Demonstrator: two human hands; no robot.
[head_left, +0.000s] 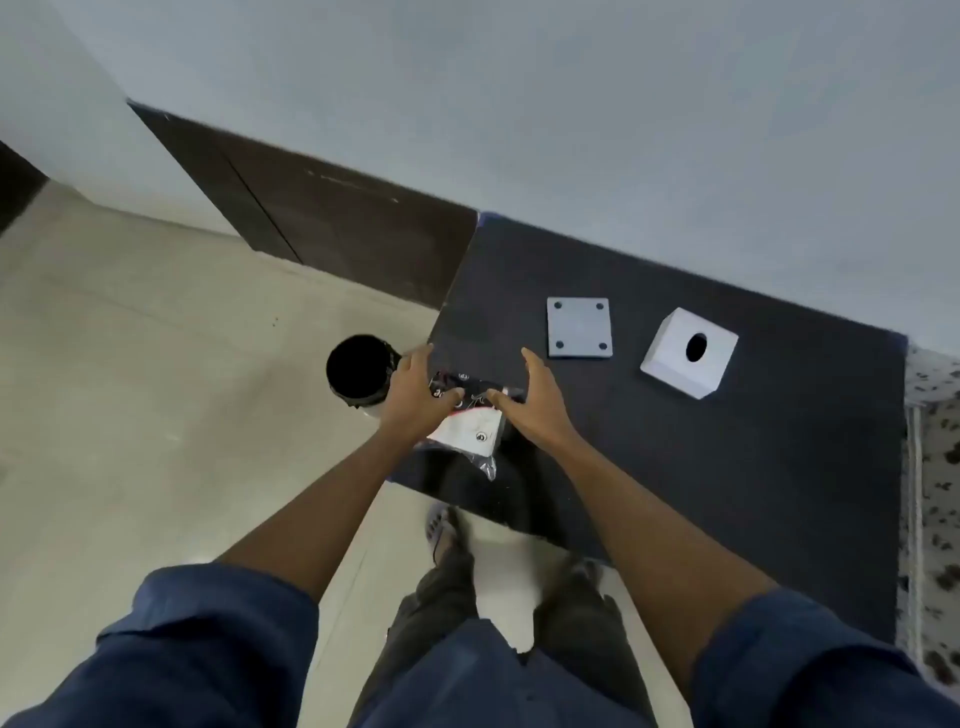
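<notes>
Dark table (727, 467): left edge beside black bin (358, 369), bare surface to the right. White block (688, 353) and grey plate (579, 327) lie apart at the rear. Clear bag (470, 426) at the near-left corner, label print unreadable. Left hand (415, 395) pinches it; right hand (535, 400) spread, thumb touching.

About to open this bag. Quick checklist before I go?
1. Left hand grips the plastic bag: ok.
2. Right hand grip: cannot tell; only its thumb shows touching the bag.
3. Bag above the table, near its left edge: ok.
4. Bag sealed: cannot tell.
5. Grey plate and white block apart from both hands: ok.
6. Black bin beside the table corner: ok.
</notes>
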